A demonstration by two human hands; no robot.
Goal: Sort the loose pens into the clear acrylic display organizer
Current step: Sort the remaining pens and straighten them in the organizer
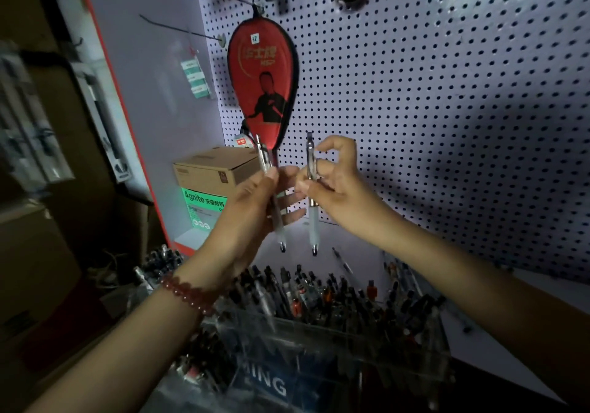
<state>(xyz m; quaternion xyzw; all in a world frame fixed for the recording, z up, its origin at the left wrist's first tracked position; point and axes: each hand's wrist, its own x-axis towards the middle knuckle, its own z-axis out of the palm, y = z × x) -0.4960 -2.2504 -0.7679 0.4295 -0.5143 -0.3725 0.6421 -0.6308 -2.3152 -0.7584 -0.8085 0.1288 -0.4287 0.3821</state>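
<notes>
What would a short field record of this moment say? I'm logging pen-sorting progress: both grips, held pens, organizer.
left grip: holds first clear pen, tip down
right grip: pinches second clear pen, tip down
organizer: clear acrylic, below both hands, crowded with pens
backdrop: pegboard with hanging red paddle case

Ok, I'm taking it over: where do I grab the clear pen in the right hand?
Pinch the clear plastic pen by its frosted white grip sleeve, from the camera side: it hangs upright, tip down, and the right hand grips higher up, leaving the sleeve bare.
</notes>
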